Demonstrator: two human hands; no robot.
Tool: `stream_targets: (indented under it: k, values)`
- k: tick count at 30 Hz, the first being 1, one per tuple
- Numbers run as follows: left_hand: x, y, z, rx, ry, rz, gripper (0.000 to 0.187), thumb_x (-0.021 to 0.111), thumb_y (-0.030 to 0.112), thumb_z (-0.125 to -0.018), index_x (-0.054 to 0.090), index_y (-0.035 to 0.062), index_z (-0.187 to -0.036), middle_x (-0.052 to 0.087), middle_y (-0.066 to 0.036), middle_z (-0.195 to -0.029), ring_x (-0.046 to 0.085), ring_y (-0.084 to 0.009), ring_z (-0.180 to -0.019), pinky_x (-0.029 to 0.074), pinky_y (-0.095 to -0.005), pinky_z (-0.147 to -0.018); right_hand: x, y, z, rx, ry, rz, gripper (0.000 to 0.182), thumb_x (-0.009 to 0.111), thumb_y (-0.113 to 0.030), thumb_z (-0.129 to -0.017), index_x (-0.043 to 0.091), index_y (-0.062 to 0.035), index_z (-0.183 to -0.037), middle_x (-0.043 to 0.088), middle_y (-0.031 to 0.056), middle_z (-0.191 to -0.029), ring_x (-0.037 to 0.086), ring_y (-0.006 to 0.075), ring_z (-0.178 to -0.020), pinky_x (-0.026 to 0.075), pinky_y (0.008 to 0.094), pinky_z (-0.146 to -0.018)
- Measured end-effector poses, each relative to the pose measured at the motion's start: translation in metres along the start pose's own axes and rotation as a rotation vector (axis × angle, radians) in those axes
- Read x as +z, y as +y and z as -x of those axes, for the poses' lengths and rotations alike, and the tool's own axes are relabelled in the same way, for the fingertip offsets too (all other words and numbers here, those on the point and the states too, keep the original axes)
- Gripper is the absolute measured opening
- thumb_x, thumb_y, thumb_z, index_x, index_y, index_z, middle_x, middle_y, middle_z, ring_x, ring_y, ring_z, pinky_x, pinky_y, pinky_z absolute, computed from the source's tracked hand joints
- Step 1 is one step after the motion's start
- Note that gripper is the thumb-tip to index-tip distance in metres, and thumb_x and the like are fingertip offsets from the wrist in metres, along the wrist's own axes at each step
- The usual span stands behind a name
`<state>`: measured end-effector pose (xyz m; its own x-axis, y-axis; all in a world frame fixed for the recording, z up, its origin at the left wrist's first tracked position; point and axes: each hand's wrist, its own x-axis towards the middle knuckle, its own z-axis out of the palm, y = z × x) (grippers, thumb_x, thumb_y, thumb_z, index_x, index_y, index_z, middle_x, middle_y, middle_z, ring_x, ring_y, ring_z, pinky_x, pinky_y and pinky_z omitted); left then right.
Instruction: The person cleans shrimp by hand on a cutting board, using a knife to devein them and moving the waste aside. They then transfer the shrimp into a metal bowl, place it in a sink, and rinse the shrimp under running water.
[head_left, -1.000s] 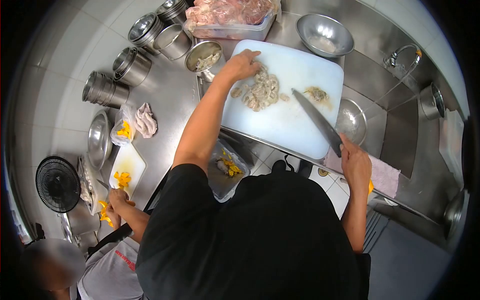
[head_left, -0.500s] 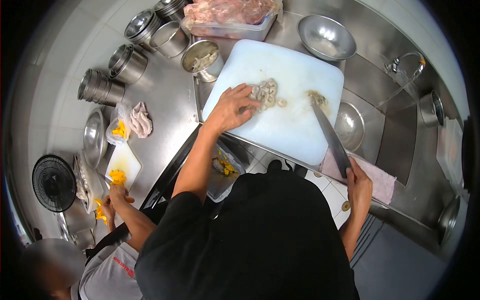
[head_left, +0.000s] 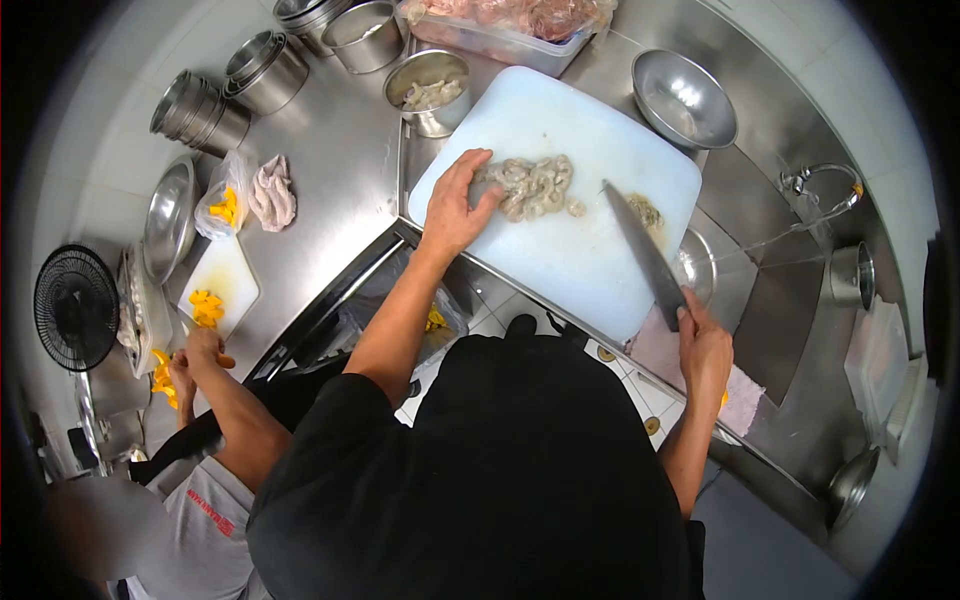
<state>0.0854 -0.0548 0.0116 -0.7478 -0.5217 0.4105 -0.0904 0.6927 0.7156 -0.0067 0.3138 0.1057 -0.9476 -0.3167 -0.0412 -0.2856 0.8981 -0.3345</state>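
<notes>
A: Obs. — your left hand (head_left: 455,205) lies cupped on the near end of the shrimp pile (head_left: 533,185), mid cutting board (head_left: 590,255). Its grip is loose, fingers curled over the pile's edge, nothing lifted.

B: Right hand (head_left: 703,345)?

A: Closed round the knife (head_left: 645,255) handle, blade angled across the board just right of the pile.

B: Handling?

A: Judged soft, wet, slippery, light. Corral pieces with curled fingertips from above; pinching will likely squirt them out. Scraps (head_left: 645,210) sit apart, beyond the blade.
</notes>
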Motion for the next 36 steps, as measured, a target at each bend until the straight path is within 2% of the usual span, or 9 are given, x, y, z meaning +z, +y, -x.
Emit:
stream_targets:
  k: [5, 8, 12, 15, 21, 27, 31, 34, 36]
  values:
    - [-0.004, 0.008, -0.002, 0.126, -0.061, -0.144, 0.056, 0.072, 0.037, -0.090, 0.062, 0.0065, -0.136, 0.060, -0.019, -0.141, 0.057, -0.0336, -0.129, 0.043, -0.0389, -0.110, -0.005, 0.007, -0.007, -0.053, 0.213, 0.030, 0.030, 0.063, -0.018, -0.097, 0.073, -0.0163, -0.125, 0.073, 0.0180, -0.109, 0.069, 0.0393, -0.096, 0.055, 0.0438, -0.084]
    - [-0.010, 0.004, -0.025, -0.098, -0.248, 0.142, 0.047, 0.067, 0.039, -0.096, 0.068, 0.0045, -0.128, 0.068, -0.016, -0.130, 0.062, -0.0278, -0.123, 0.045, -0.0363, -0.106, -0.002, 0.013, 0.000, -0.076, 0.214, -0.033, 0.034, 0.062, -0.020, -0.100, 0.069, -0.0118, -0.132, 0.074, 0.0174, -0.115, 0.073, 0.0321, -0.097, 0.054, 0.0385, -0.085]
    - [-0.008, 0.001, -0.061, -0.270, -0.172, 0.377, 0.049, 0.056, 0.044, -0.105, 0.071, 0.0029, -0.125, 0.073, -0.008, -0.122, 0.062, -0.0143, -0.116, 0.046, -0.0318, -0.104, 0.037, 0.056, 0.014, 0.115, -0.122, -0.263, 0.040, 0.062, -0.021, -0.098, 0.065, -0.0067, -0.135, 0.075, 0.0178, -0.104, 0.067, 0.0213, -0.082, 0.053, 0.0355, -0.078]
    - [0.002, -0.002, -0.063, -0.260, -0.288, 0.369, 0.053, 0.056, 0.048, -0.103, 0.070, 0.0028, -0.127, 0.071, -0.012, -0.127, 0.063, -0.0216, -0.120, 0.045, -0.0349, -0.106, 0.034, 0.062, 0.037, 0.274, -0.247, -0.496, 0.040, 0.061, -0.020, -0.099, 0.065, -0.0055, -0.136, 0.070, 0.0086, -0.087, 0.058, 0.0177, -0.070, 0.051, 0.0333, -0.069]
    - [0.040, 0.001, -0.062, 0.227, -0.315, -0.015, 0.068, 0.062, 0.061, -0.091, 0.067, 0.0071, -0.133, 0.063, -0.020, -0.135, 0.056, -0.0387, -0.128, 0.042, -0.0453, -0.109, 0.010, 0.078, 0.068, 0.319, -0.263, -0.482, 0.041, 0.062, -0.020, -0.098, 0.066, -0.0100, -0.138, 0.063, 0.0032, -0.078, 0.050, 0.0086, -0.064, 0.045, 0.0284, -0.059]
    - [0.064, 0.057, -0.049, 0.411, -0.511, -0.395, 0.052, 0.074, 0.049, -0.084, 0.071, 0.0130, -0.122, 0.064, -0.013, -0.118, 0.059, -0.0304, -0.117, 0.043, -0.0481, -0.103, 0.003, 0.059, 0.058, 0.290, -0.205, -0.415, 0.038, 0.064, -0.019, -0.098, 0.068, -0.0098, -0.135, 0.066, 0.0031, -0.083, 0.055, 0.0109, -0.071, 0.047, 0.0276, -0.066]
    - [0.042, 0.047, -0.050, 0.458, -0.632, -0.400, 0.033, 0.071, 0.024, -0.083, 0.068, 0.0148, -0.115, 0.064, -0.010, -0.113, 0.058, -0.0282, -0.115, 0.041, -0.0501, -0.106, 0.033, 0.087, 0.059, 0.253, -0.148, -0.494, 0.038, 0.064, -0.020, -0.099, 0.067, -0.0079, -0.135, 0.066, 0.0020, -0.084, 0.054, 0.0098, -0.070, 0.046, 0.0269, -0.066]
    - [0.015, 0.010, -0.045, 0.471, -0.374, -0.241, 0.029, 0.064, 0.015, -0.083, 0.071, 0.0125, -0.111, 0.066, -0.010, -0.113, 0.061, -0.0284, -0.114, 0.044, -0.0495, -0.105, 0.041, 0.094, 0.061, 0.253, -0.135, -0.496, 0.038, 0.065, -0.022, -0.101, 0.067, -0.0071, -0.136, 0.065, -0.0014, -0.083, 0.048, 0.0055, -0.064, 0.041, 0.0234, -0.058]
    - [0.002, -0.012, -0.035, 0.265, -0.273, 0.052, 0.039, 0.061, 0.011, -0.083, 0.066, 0.0116, -0.121, 0.064, -0.012, -0.126, 0.059, -0.0312, -0.122, 0.041, -0.0454, -0.112, 0.038, 0.092, 0.059, 0.282, -0.152, -0.513, 0.039, 0.065, -0.022, -0.101, 0.066, -0.0065, -0.136, 0.066, -0.0011, -0.086, 0.049, 0.0053, -0.065, 0.042, 0.0230, -0.058]
